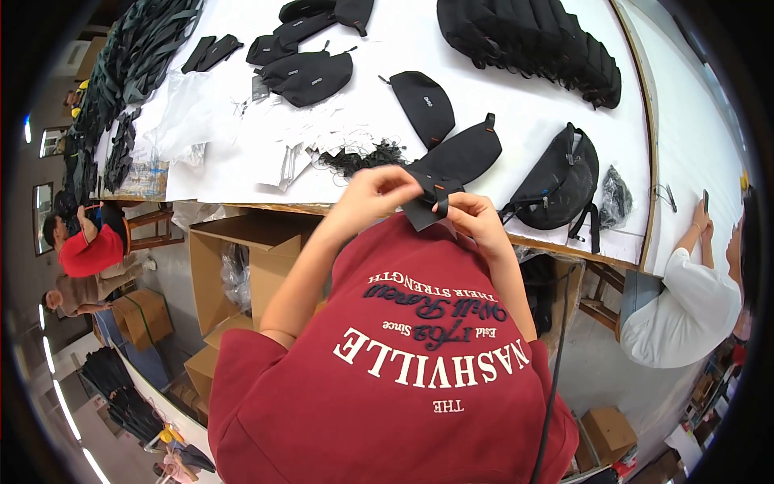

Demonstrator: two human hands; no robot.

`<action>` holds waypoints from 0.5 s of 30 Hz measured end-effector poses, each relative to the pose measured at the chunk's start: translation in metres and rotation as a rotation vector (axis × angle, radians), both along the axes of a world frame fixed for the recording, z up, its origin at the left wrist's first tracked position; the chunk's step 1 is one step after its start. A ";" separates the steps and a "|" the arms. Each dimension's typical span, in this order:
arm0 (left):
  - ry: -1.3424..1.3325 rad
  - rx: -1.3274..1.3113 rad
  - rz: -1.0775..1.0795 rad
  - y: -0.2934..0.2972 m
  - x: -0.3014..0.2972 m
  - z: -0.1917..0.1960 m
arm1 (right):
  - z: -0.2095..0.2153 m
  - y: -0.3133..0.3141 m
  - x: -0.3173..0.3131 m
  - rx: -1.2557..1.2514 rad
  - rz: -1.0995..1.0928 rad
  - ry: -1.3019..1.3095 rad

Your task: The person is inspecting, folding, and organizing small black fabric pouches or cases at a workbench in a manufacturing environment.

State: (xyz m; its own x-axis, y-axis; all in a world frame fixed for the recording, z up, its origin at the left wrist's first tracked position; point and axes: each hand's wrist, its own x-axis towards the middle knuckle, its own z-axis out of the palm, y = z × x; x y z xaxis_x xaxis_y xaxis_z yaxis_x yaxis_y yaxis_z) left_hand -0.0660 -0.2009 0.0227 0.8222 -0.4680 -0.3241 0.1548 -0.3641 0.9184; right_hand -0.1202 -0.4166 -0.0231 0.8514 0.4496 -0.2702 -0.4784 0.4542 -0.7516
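Observation:
Both of my hands work at the table's near edge, on the strap end of a black pouch (pixel 466 152). My left hand (pixel 377 192) is closed in a pinch beside the strap end; what lies between its fingertips is too small to make out. With finger and thumb, my right hand (pixel 477 216) grips a short black webbing loop (pixel 442 201) on the pouch. A black hang tag (pixel 421 215) hangs between the hands, in front of my red shirt. Another black pouch (pixel 423 105) lies just beyond, touching or nearly touching the first.
Black cords (pixel 367 159) lie heaped beside white paper tags (pixel 289 165). More pouches (pixel 310 78) sit at the back left, a row of black bags (pixel 536 48) at the back right. A black waist bag (pixel 556 181) stands right. Cardboard boxes (pixel 222 270) are below; a seated co-worker (pixel 685 306) is at right.

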 end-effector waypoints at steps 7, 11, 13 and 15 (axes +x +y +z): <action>0.162 -0.061 0.015 -0.008 -0.019 -0.022 | 0.033 0.012 -0.006 -0.627 -0.022 -0.191; 0.276 -0.271 0.135 -0.009 -0.029 -0.026 | 0.043 0.017 -0.010 -0.862 -0.026 -0.235; 0.379 -0.334 0.194 -0.010 -0.031 -0.021 | 0.045 0.021 -0.012 -1.073 -0.089 -0.353; 0.368 -0.329 0.191 -0.007 -0.033 -0.026 | 0.048 0.027 -0.013 -1.120 -0.104 -0.369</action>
